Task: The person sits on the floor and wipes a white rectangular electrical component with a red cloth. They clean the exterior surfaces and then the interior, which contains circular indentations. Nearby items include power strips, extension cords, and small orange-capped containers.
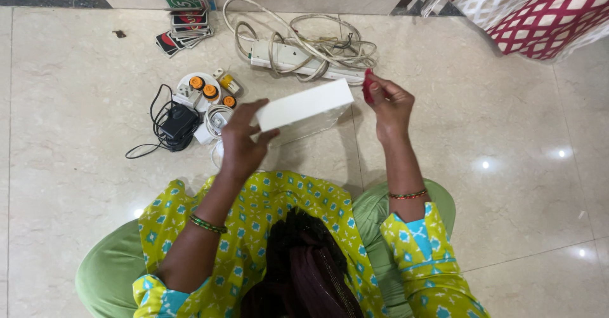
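Observation:
I sit on a marble floor, looking down over my lap. My left hand [244, 141] grips the near end of a flat white box [304, 107], holding it tilted above the floor. My right hand [388, 104] is raised just right of the box's far corner and pinches a small red object [367, 86] between thumb and fingers. The red object is close to the box's corner; I cannot tell whether they touch.
A white power strip with tangled cables [298, 50] lies beyond the box. To the left lie a round white extension reel with orange sockets [204, 91], a black adapter with cord [177, 124] and a stack of playing cards [185, 23]. Red-and-white patterned fabric [539, 10] is at top right.

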